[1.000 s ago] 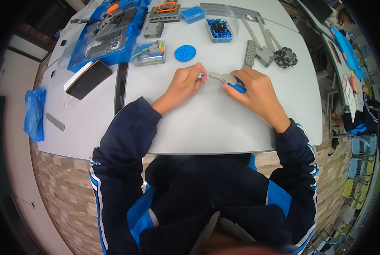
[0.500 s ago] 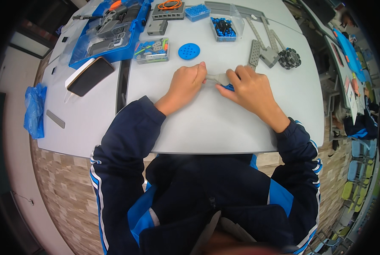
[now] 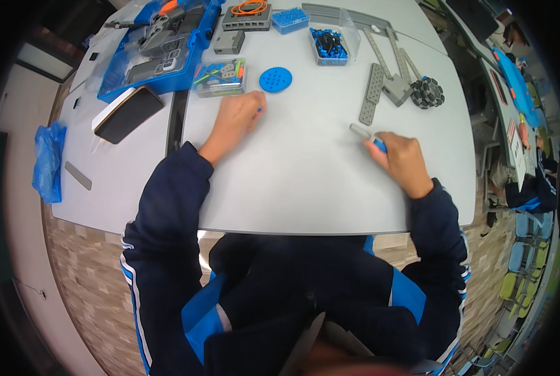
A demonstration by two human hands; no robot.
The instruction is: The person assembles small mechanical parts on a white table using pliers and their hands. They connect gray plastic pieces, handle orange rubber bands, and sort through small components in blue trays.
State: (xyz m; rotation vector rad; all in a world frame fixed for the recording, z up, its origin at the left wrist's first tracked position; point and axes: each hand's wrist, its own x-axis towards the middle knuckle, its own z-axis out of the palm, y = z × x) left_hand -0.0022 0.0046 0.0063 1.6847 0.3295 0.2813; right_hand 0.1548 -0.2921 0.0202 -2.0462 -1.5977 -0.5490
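My right hand (image 3: 404,161) is closed around a small grey-and-blue hand tool (image 3: 359,131), whose grey end sticks out to the left, slightly blurred. The tool's back part is hidden in the palm. Well apart from it, my left hand (image 3: 235,119) has its fingers curled together, with a tiny blue piece (image 3: 259,109) showing at the fingertips. Just beyond that hand lies a round blue toothed gear (image 3: 275,79) with holes. Beside the gear is a clear box (image 3: 220,91) of colourful small parts. A grey perforated beam (image 3: 371,94) lies beyond my right hand.
A blue case (image 3: 195,59) of grey electronics stands far left, with a phone (image 3: 129,116) before it. A clear box of blue and black connectors (image 3: 330,47) sits at the back. A dark wheel with grey beams (image 3: 428,93) rests at right. The table's near edge (image 3: 305,234) faces me.
My hands have moved apart: the left one leftward with the tiny blue piece, the right one rightward and nearer, with the tool. They were together at the tool before.
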